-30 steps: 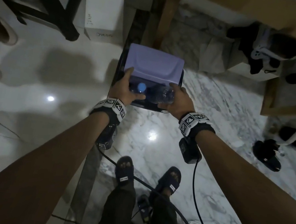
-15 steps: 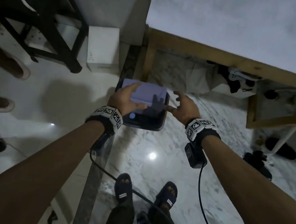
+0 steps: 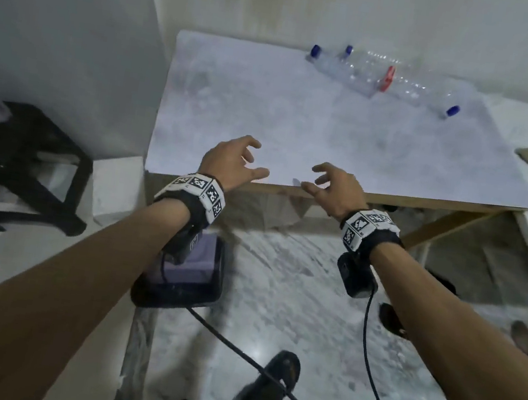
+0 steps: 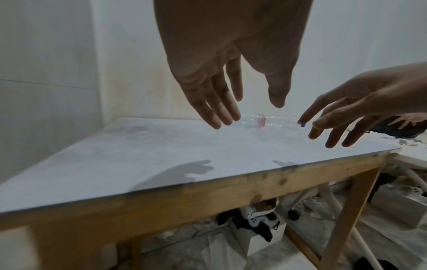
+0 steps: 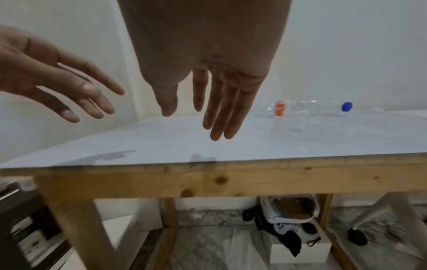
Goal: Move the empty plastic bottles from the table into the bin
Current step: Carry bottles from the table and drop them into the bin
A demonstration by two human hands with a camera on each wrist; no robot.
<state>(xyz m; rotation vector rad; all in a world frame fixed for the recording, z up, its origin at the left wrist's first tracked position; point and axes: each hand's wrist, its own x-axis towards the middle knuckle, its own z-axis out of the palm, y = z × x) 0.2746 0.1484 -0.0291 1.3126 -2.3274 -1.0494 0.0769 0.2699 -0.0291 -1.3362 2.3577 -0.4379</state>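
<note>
Well ahead of both grips, the empty plastic bottles (image 3: 380,76) lie on their sides in a loose cluster at the far end of the surface (image 3: 302,120), up against the wall. From my head view I count three blue caps and one red band or cap among the clear bodies; the rightmost blue cap (image 3: 452,110) points toward the right edge of the surface. In the right wrist view the red part (image 5: 280,108) and one blue cap (image 5: 347,106) show beyond the fingertips, well apart from them.

My left grip (image 3: 230,164) hovers over the near edge of the surface with fingers spread and loosely bent, holding nothing. My right grip (image 3: 334,189) hovers beside it, a little to its right and just at the surface's front edge, fingers likewise spread and relaxed, also empty. The two grips face each other with a gap between them, and both cast shadows on the surface below.

Behind and below my left grip, on the floor, sits the bin (image 3: 189,277), dark-walled with a pale purple lid; my left forearm covers part of it. Left of that grip stands a black stool (image 3: 18,183) with a white box (image 3: 117,188) next to it. Under the surface, past my right grip, I see a white headset with controllers (image 5: 289,217) resting on a box.
</note>
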